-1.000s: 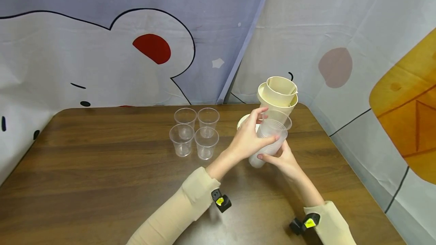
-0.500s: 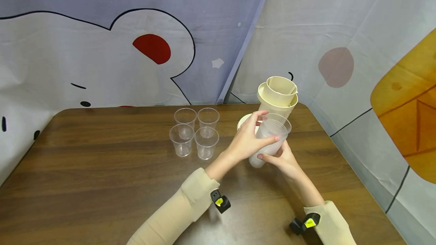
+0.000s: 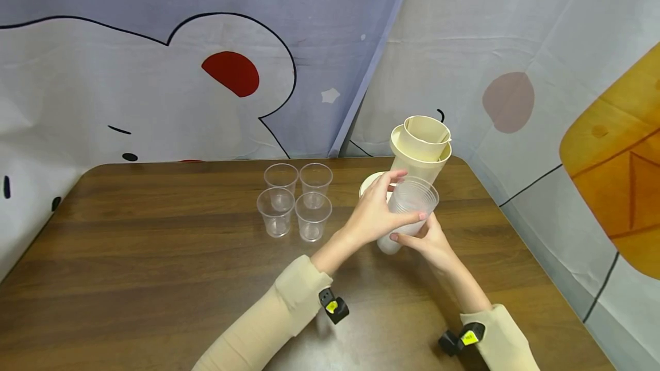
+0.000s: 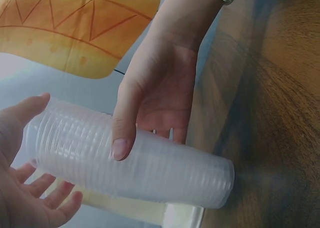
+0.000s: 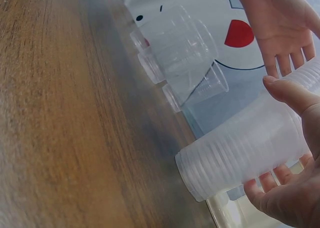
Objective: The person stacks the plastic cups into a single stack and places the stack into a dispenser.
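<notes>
A nested stack of clear plastic cups (image 3: 412,194) is held at a tilt, its mouth end up and away from me. My right hand (image 3: 430,242) grips its lower part, thumb (image 4: 120,143) on the near side and fingers behind. Around the rim end is my left hand (image 3: 376,210), with its thumb across the front and its fingers on the far side. The right wrist view shows the stack's ribbed bottom end (image 5: 192,178) over the wooden table (image 3: 180,279). Left of the hands, several single clear cups (image 3: 277,216) stand upright in two rows.
Just behind the hands, cream paper cups (image 3: 425,136) stand nested in a tall stack near the table's back right corner. A pale round rim (image 3: 367,182) shows partly behind my left hand. Printed cloth (image 3: 330,62) hangs along the back and right.
The top cup, which stuck out from the stack, has sunk down into it, and my left thumb has lowered slightly with it. My right hand stays in place.
</notes>
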`<state>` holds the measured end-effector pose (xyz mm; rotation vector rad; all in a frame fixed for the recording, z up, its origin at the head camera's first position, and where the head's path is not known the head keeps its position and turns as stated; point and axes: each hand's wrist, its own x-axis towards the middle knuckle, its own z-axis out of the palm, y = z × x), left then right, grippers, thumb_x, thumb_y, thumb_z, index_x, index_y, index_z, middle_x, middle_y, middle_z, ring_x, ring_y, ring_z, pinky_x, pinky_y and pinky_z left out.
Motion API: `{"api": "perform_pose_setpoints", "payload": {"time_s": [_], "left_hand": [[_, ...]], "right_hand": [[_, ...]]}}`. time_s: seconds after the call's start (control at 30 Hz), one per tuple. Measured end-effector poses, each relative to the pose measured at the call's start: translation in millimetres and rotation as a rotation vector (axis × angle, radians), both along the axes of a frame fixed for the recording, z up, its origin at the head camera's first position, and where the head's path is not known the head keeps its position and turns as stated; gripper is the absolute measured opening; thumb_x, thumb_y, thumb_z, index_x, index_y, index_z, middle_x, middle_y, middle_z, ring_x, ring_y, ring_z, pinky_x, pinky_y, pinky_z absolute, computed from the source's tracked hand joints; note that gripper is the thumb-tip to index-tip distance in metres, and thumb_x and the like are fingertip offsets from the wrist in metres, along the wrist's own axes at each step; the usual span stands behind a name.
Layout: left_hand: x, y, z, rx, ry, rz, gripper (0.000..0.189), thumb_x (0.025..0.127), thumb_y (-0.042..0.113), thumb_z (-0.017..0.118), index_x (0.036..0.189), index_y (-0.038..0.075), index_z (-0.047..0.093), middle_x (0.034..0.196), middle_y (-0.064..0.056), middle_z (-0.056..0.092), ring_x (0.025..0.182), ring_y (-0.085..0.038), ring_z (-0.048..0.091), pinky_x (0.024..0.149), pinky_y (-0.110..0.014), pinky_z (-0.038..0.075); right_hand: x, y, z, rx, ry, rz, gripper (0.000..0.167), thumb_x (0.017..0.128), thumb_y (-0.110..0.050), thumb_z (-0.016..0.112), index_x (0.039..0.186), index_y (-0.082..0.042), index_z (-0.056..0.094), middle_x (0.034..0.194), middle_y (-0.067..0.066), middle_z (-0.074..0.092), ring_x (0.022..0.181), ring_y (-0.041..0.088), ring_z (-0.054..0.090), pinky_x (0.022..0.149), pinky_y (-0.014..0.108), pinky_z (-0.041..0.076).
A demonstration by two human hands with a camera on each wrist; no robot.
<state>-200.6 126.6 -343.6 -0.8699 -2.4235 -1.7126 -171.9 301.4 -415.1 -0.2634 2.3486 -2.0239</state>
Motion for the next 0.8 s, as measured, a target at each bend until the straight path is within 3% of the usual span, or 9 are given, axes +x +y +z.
{"api": "perform_pose_setpoints", "payload": {"time_s": [0.17, 0.4, 0.8], "left_hand": [[0.5, 1.1, -1.2, -0.016, 0.017, 0.034, 0.076, 0.074, 0.035, 0.081, 0.138, 0.012, 0.046, 0.133, -0.003, 0.055, 0.115, -0.019, 0.056, 0.093, -0.025, 0.048], [0.0, 1.5, -3.6, -0.001, 0.029, 0.053, 0.066, 0.078, 0.034, 0.078, 0.134, 0.009, 0.052, 0.132, -0.003, 0.055, 0.111, -0.018, 0.058, 0.091, -0.025, 0.049], [1.8, 1.0, -4.7, -0.017, -0.024, 0.064, 0.067, 0.08, 0.037, 0.076, 0.136, 0.011, 0.051, 0.132, -0.001, 0.057, 0.113, -0.017, 0.057, 0.089, -0.027, 0.05]], "right_hand": [[0.0, -0.1, 0.0, -0.008, 0.002, -0.004, 0.076, 0.08, 0.003, 0.07, 0.139, -0.02, 0.027, 0.129, -0.002, 0.046, 0.11, 0.009, 0.056, 0.087, 0.023, 0.051], [-0.2, -1.2, 0.6, -0.013, 0.0, -0.005, 0.077, 0.08, 0.003, 0.069, 0.14, -0.018, 0.027, 0.129, -0.001, 0.045, 0.109, 0.009, 0.057, 0.087, 0.023, 0.051], [0.3, -1.3, 0.4, -0.017, -0.007, -0.023, 0.078, 0.079, 0.004, 0.07, 0.14, -0.017, 0.027, 0.129, -0.001, 0.045, 0.108, 0.008, 0.057, 0.088, 0.022, 0.051]]}}
